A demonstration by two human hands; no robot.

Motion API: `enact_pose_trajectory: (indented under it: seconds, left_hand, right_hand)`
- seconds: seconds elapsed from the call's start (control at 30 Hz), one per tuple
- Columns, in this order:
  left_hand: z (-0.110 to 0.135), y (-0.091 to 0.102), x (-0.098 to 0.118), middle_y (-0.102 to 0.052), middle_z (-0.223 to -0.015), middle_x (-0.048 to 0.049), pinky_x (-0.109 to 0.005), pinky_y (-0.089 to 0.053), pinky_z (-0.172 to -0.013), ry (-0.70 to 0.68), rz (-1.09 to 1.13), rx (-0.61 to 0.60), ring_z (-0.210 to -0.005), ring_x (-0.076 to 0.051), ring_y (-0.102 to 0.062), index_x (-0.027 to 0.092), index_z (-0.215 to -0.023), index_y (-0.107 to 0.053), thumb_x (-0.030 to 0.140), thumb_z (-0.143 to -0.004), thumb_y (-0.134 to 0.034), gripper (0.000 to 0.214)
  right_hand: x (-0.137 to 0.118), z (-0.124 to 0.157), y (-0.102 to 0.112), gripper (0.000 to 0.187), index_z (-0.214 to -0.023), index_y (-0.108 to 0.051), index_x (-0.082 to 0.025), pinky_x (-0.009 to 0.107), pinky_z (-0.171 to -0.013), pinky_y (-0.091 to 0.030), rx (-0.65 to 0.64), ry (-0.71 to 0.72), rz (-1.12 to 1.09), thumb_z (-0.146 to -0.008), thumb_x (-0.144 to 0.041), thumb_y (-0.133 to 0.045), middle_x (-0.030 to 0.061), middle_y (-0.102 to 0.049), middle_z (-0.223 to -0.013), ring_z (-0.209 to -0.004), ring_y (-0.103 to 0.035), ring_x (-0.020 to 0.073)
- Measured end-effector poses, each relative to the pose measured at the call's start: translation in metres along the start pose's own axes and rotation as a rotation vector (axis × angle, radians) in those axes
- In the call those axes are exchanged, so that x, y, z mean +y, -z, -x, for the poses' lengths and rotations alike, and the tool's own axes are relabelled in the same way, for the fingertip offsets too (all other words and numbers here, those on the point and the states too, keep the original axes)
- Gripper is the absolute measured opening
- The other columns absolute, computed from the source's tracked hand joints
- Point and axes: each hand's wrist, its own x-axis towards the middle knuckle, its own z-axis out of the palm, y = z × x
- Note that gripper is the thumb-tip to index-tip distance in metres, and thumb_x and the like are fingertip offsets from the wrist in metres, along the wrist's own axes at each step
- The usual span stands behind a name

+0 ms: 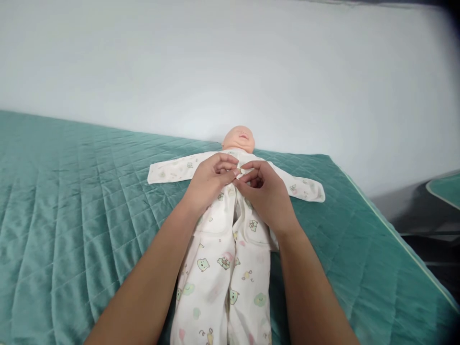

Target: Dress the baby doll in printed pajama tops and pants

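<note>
A baby doll (238, 139) lies on its back, dressed in a white baby shirt (215, 218) and matching trousers (208, 287) printed with small green and pink animals. The sleeves stretch out to both sides. Over the chest, my left hand (214, 178) pinches the shirt's front edge between thumb and fingers. Close beside it, my right hand (264, 189) pinches the opposite edge, fingertips nearly meeting the left ones. Below the hands the shirt front hangs apart in a narrow gap. Whether a fastener sits between the fingertips is hidden.
A green quilted bedspread (89, 201) lies under the doll, its piped edge running down the right side. A pale wall (179, 72) rises just behind the doll's head. Another green padded surface (447, 189) shows at the far right.
</note>
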Motion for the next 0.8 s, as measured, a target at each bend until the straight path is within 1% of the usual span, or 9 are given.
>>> enact_pose_trajectory:
  seconds: [0.17, 0.27, 0.37, 0.47, 0.53, 0.6, 0.63, 0.73, 0.8]
  left_hand:
    - [0.0, -0.002, 0.0, -0.065, -0.088, -0.0005, -0.024, -0.044, -0.068, -0.085, -0.237, 0.054, -0.073, -0.011, -0.058, 0.019, -0.097, -0.068, 0.024, -0.083, -0.067, 0.015]
    - [0.001, -0.002, 0.002, -0.066, -0.089, -0.0008, -0.025, -0.043, -0.066, -0.106, -0.339, 0.078, -0.071, -0.011, -0.056, 0.02, -0.097, -0.069, 0.024, -0.084, -0.064, 0.015]
    - [0.003, 0.001, 0.006, -0.066, -0.088, -0.0011, -0.025, -0.042, -0.066, -0.083, -0.372, 0.081, -0.072, -0.012, -0.056, 0.019, -0.095, -0.071, 0.025, -0.084, -0.063, 0.014]
    - [0.006, 0.005, 0.013, -0.064, -0.084, -0.0006, -0.024, -0.041, -0.063, -0.038, -0.359, 0.046, -0.072, -0.012, -0.055, 0.02, -0.094, -0.071, 0.028, -0.084, -0.064, 0.015]
    - [0.009, 0.009, 0.019, -0.064, -0.083, -0.0003, -0.024, -0.041, -0.06, -0.011, -0.365, 0.002, -0.07, -0.012, -0.055, 0.02, -0.094, -0.07, 0.032, -0.085, -0.063, 0.016]
    - [0.013, 0.014, 0.026, -0.062, -0.08, 0.0002, -0.025, -0.04, -0.058, 0.013, -0.404, -0.063, -0.067, -0.012, -0.053, 0.021, -0.091, -0.069, 0.034, -0.086, -0.063, 0.016]
    - [0.015, 0.017, 0.029, -0.062, -0.078, 0.0004, -0.025, -0.04, -0.058, 0.025, -0.433, -0.104, -0.066, -0.012, -0.052, 0.021, -0.089, -0.068, 0.036, -0.087, -0.063, 0.016]
    - [0.018, 0.022, 0.035, -0.061, -0.077, 0.0003, -0.025, -0.04, -0.058, 0.051, -0.531, -0.237, -0.068, -0.013, -0.053, 0.021, -0.086, -0.069, 0.04, -0.085, -0.065, 0.019]
    - [0.019, 0.024, 0.036, -0.063, -0.082, -0.0002, -0.025, -0.041, -0.06, 0.048, -0.577, -0.304, -0.071, -0.013, -0.053, 0.022, -0.086, -0.07, 0.039, -0.082, -0.069, 0.018]
  right_hand:
    - [0.0, 0.0, 0.0, 0.027, -0.106, -0.062, -0.024, 0.028, -0.066, -0.043, 0.008, -0.013, -0.01, -0.08, -0.026, -0.07, -0.0034, -0.065, -0.078, -0.068, -0.055, 0.0123]
    - [-0.005, 0.001, 0.001, 0.026, -0.106, -0.062, -0.024, 0.029, -0.067, -0.043, 0.007, -0.025, 0.014, -0.082, -0.029, -0.068, -0.0029, -0.064, -0.079, -0.068, -0.055, 0.0129]
    - [-0.012, 0.004, 0.002, 0.034, -0.115, -0.058, -0.025, 0.03, -0.067, -0.044, 0.007, -0.038, 0.096, -0.084, -0.033, -0.067, -0.0021, -0.065, -0.085, -0.07, -0.055, 0.0137]
    - [-0.021, 0.009, 0.007, 0.041, -0.121, -0.053, -0.027, 0.031, -0.066, -0.044, -0.013, -0.054, 0.23, -0.084, -0.036, -0.067, -0.001, -0.066, -0.094, -0.07, -0.055, 0.0141]
    - [-0.03, 0.013, 0.013, 0.033, -0.111, -0.054, -0.026, 0.03, -0.063, -0.041, -0.039, -0.072, 0.361, -0.083, -0.039, -0.067, -0.0002, -0.065, -0.094, -0.069, -0.055, 0.0147]
    - [-0.039, 0.019, 0.021, 0.023, -0.093, -0.053, -0.024, 0.03, -0.058, -0.036, -0.089, -0.113, 0.506, -0.083, -0.04, -0.066, -0.0002, -0.064, -0.086, -0.066, -0.053, 0.0149]
    - [-0.044, 0.022, 0.024, 0.022, -0.085, -0.051, -0.024, 0.03, -0.056, -0.034, -0.124, -0.14, 0.569, -0.084, -0.04, -0.064, -0.0006, -0.062, -0.08, -0.063, -0.051, 0.0148]
    - [-0.055, 0.029, 0.028, 0.024, -0.071, -0.043, -0.024, 0.029, -0.051, -0.027, -0.219, -0.206, 0.694, -0.087, -0.035, -0.056, -0.001, -0.057, -0.067, -0.055, -0.044, 0.0143]
    - [-0.058, 0.03, 0.026, 0.026, -0.067, -0.039, -0.024, 0.03, -0.051, -0.024, -0.222, -0.204, 0.749, -0.089, -0.031, -0.052, 0.0002, -0.056, -0.064, -0.053, -0.041, 0.0146]
